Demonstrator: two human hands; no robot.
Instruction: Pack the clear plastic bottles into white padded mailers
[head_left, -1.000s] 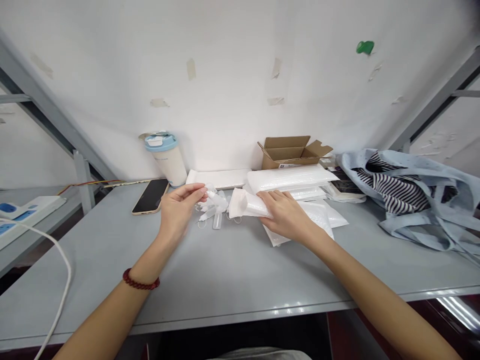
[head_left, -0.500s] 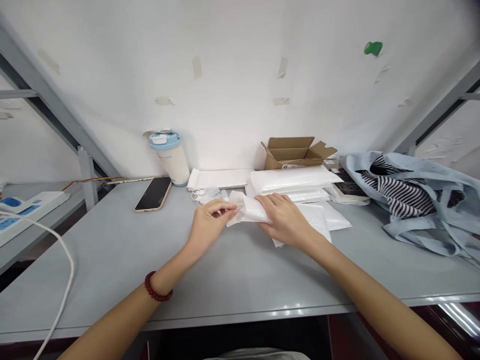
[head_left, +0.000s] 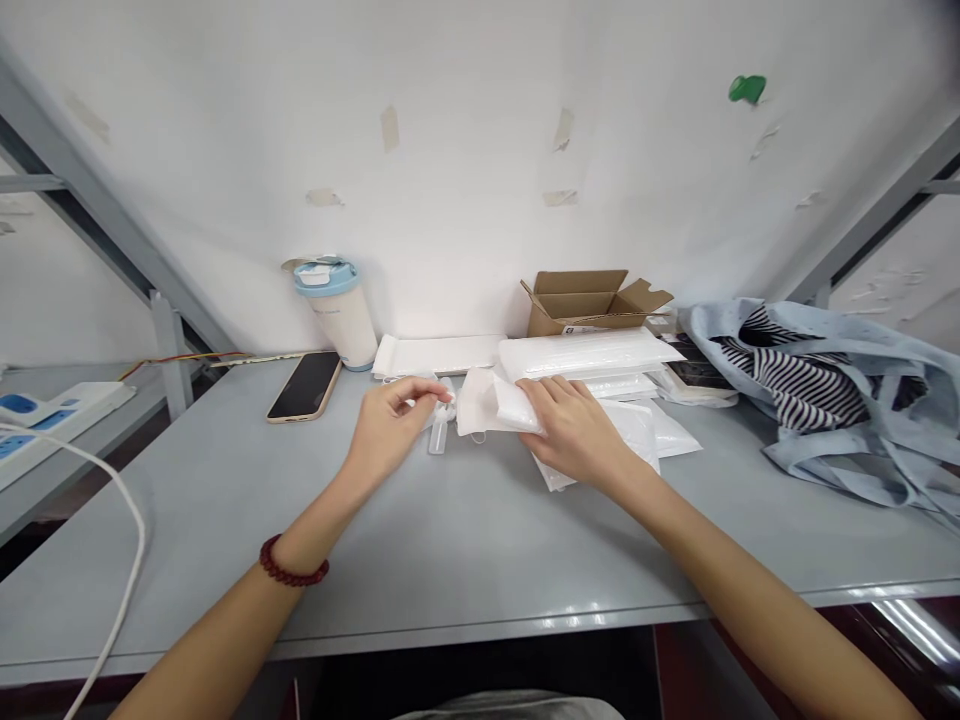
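Nearest you, the front edge of the grey table (head_left: 450,560) ran across, and a dark red beaded bracelet (head_left: 292,565) circled your left wrist. Your right hand (head_left: 571,430) was clamped on a white padded envelope (head_left: 514,402), whose open end pointed left, above the table. Your left hand (head_left: 388,425) was just left of that opening, thumb and fingers drawn close at the small clear plastic pieces (head_left: 438,437); whether they pinched one could not be told. Loose white envelopes (head_left: 641,432) lay under and beside your right hand. A phone (head_left: 304,387) lay to the left, and a striped-lined blue cloth bag (head_left: 825,395) to the right. Farther back, a blue-lidded tumbler (head_left: 343,320) and an open cardboard box (head_left: 585,325) stood near the white wall (head_left: 465,150).
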